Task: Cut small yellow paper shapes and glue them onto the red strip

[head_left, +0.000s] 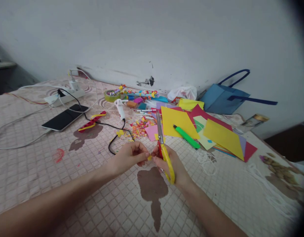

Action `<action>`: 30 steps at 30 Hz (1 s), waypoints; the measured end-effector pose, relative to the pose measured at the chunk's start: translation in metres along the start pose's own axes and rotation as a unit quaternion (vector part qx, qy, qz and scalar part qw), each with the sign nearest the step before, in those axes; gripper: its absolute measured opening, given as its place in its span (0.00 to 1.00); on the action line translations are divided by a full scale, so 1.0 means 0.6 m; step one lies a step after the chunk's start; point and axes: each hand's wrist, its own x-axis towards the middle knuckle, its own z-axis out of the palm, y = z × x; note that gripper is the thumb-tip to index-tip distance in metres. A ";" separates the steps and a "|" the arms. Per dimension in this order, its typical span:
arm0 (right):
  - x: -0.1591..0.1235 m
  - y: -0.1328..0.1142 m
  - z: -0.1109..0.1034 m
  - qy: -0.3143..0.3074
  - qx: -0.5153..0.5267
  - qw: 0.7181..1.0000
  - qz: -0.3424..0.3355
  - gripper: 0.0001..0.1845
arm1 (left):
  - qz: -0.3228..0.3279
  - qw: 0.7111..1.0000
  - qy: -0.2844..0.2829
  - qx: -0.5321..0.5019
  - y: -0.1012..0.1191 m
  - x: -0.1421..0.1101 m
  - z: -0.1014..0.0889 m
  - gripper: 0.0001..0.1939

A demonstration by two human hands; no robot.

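Both hands meet just above the table in front of me. My left hand [133, 154] is closed, its thumb and fingers pinching a small yellow paper piece [149, 158]. The fingertips of my right hand [173, 163] touch the other side of that piece. Scissors [169, 166] with yellow and red handles hang on my right hand, the metal blades pointing away from me. A small yellow paper shape [119, 133] lies by the black cord. Beyond my hands are many coloured paper scraps [139, 128].
A white glue gun [120, 109] stands behind the scraps. Coloured paper sheets [176, 121] and a green cutter [186, 136] lie to the right, near a blue bag [222, 98]. Left are a phone [65, 117], a power strip [64, 98] and a red-yellow strip [92, 121].
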 end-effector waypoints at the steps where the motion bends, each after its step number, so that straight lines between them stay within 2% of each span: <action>1: 0.000 0.000 0.000 0.005 0.006 1.000 -0.003 0.09 | -0.002 1.000 -0.004 0.004 0.000 0.001 -0.001 0.12; 4: 0.000 0.000 -0.001 0.023 0.038 0.999 -0.008 0.11 | -0.017 1.000 -0.017 -0.014 -0.002 0.002 -0.002 0.12; 7: 0.000 0.003 -0.002 0.013 0.071 0.997 -0.009 0.13 | -0.034 0.998 0.002 -0.044 -0.001 0.001 -0.001 0.12; 10: 0.000 0.004 -0.001 0.006 0.054 0.999 0.001 0.13 | -0.038 0.998 0.003 -0.047 -0.002 0.000 0.001 0.12; 13: -0.001 0.002 0.003 0.011 0.010 1.000 0.002 0.12 | -0.003 1.000 -0.016 -0.009 -0.005 -0.001 0.004 0.11; 17: -0.003 0.000 0.004 0.004 0.002 1.000 -0.011 0.14 | 0.044 0.998 -0.007 0.038 -0.005 -0.001 0.002 0.10; 23: -0.012 0.011 -0.003 -0.029 -0.024 0.998 -0.046 0.17 | 0.023 0.991 0.066 -0.110 0.014 0.004 -0.011 0.12; 30: -0.017 0.013 0.002 -0.086 -0.132 0.986 -0.052 0.19 | 0.087 0.972 0.116 -0.186 0.027 0.005 -0.028 0.10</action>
